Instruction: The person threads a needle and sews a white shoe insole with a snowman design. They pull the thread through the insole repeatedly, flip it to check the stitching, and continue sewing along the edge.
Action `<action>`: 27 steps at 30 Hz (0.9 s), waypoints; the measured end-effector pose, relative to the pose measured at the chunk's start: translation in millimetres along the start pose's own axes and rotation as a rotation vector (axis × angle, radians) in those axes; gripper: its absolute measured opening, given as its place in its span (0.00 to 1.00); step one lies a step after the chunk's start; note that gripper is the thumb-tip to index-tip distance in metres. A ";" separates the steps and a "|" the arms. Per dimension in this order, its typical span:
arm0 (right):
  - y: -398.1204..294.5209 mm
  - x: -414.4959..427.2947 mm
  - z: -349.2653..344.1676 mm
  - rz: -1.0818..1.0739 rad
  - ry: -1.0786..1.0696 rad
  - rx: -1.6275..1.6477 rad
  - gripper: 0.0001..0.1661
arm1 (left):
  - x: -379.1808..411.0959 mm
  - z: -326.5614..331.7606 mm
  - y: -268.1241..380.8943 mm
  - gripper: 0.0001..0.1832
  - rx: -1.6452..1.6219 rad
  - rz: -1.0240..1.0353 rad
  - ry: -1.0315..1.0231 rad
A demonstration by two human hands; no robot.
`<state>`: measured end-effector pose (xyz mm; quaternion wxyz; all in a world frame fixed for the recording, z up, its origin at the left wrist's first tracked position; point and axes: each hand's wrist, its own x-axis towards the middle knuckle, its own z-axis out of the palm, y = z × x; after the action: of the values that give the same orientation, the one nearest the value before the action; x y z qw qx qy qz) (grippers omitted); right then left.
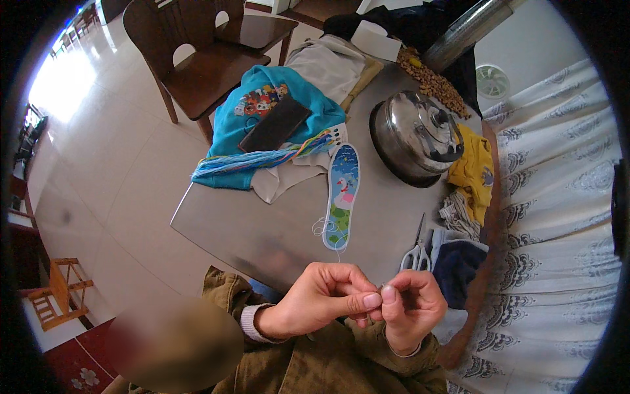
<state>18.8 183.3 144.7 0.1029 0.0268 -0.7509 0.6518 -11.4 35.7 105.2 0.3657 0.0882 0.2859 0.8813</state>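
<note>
In front of my lap, my left hand [322,298] and my right hand [413,308] meet, thumbs and forefingertips pinched together. Between the fingertips shows a tiny thin tip, like that of a needle; the rest is hidden. A fine white thread [338,255] passes near my left fingers, with a loop around one finger. The thread lies in loose coils over the heel end of a shoe insole [340,197] printed with a white goose, grass and water. Scissors [417,253] with pale handles lie on the table beyond my right hand.
On the metal-topped table [216,221] are a skein of coloured threads [261,160], a dark wallet-like case [275,123] on a blue garment [231,111], a lidded steel pot [413,138], and folded yellow clothing [472,167]. A stovepipe [467,34] rises behind peanuts [433,81].
</note>
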 end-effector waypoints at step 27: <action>-0.5 -2.4 1.9 0.022 0.055 -0.046 0.08 | -1.9 2.3 -2.3 0.07 -0.026 0.023 0.010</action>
<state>21.0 181.1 144.5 0.1167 -0.0016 -0.7628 0.6360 -7.9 36.7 105.8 0.3549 0.0822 0.2755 0.8896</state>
